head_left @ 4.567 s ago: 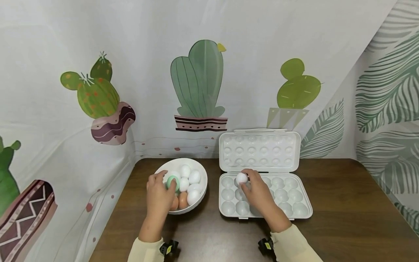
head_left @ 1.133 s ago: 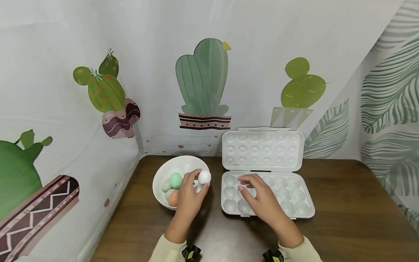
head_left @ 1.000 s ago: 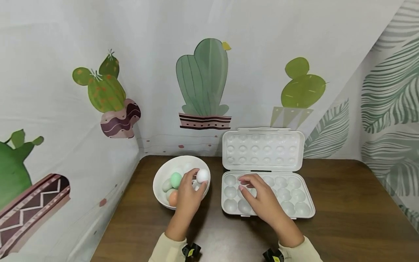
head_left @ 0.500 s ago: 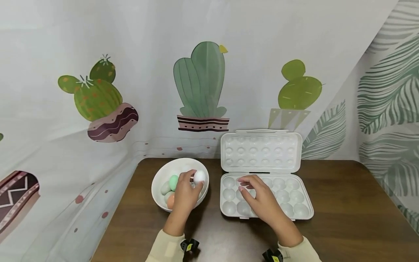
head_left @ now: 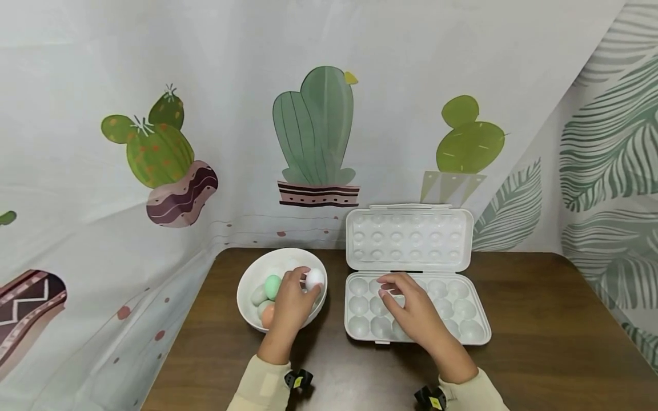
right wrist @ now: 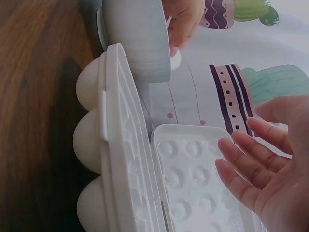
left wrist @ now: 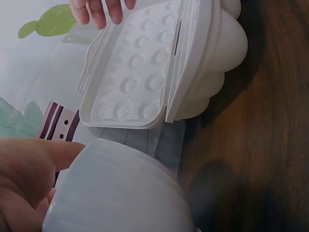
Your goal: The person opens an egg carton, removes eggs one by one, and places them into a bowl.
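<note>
My left hand (head_left: 289,305) pinches a white egg (head_left: 315,278) between thumb and fingers, over the right side of a white bowl (head_left: 244,291). In the bowl lie a mint-green egg (head_left: 272,286), an orange-brown egg (head_left: 268,315) and a few paler ones; my hand hides part of the contents. My right hand (head_left: 415,311) hovers over the near tray of a white plastic egg carton (head_left: 470,332), thumb and fingers apart with nothing between them. In the right wrist view the right hand (right wrist: 265,164) has its fingers spread, and the egg (right wrist: 176,60) shows at the left hand's fingertips.
The carton's lid (head_left: 408,240) stands raised at the back, near the printed cactus cloth (head_left: 390,131). Bowl and carton stand side by side on a dark wooden table (head_left: 534,319). A black wrist camera (head_left: 298,379) sits at the left sleeve.
Several seconds ago my right hand held a white egg over the carton; now it holds none. My left hand moved from the bowl's left to its right side and holds a white egg.
</note>
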{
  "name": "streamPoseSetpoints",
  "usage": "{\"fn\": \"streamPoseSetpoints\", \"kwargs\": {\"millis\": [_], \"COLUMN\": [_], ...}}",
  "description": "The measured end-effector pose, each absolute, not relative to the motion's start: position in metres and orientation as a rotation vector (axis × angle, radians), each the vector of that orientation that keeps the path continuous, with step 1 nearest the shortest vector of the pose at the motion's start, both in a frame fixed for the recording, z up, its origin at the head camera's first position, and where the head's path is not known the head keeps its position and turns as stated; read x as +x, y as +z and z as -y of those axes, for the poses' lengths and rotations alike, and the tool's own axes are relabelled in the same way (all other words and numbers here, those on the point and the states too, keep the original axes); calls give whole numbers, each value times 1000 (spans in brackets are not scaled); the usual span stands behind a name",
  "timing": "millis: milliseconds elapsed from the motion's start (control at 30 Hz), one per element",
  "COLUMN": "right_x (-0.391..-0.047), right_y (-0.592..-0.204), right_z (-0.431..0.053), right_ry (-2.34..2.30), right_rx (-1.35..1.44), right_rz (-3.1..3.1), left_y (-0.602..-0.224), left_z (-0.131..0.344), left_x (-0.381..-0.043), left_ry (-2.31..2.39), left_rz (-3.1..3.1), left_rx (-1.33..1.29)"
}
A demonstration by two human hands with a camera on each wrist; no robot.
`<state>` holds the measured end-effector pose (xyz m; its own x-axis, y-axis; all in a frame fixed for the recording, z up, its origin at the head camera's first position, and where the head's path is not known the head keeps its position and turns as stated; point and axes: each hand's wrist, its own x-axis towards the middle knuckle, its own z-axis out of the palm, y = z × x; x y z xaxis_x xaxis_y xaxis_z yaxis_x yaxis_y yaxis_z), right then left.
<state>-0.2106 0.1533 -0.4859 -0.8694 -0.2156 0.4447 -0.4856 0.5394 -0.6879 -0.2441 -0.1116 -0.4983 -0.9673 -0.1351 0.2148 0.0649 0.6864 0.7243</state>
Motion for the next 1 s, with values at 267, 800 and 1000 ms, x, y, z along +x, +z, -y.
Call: {"fn": "streamPoseSetpoints", "kwargs": {"millis": [267, 800, 1000], "right_x": [-214, -222, -224], "right_y": [-482, -471, -468], "right_z": [-159, -168, -174], "right_ry": [1207, 1123, 1088], "right_rx": [587, 621, 603], "right_rz": [2470, 2455, 2465], "left_y": [-500, -495, -486], "left_z": [113, 117, 120], "left_x": [-248, -250, -249], "left_ry": [-1115, -1051, -1055], "left_rz": [2736, 2777, 2759], "left_rx": [74, 39, 53]}}
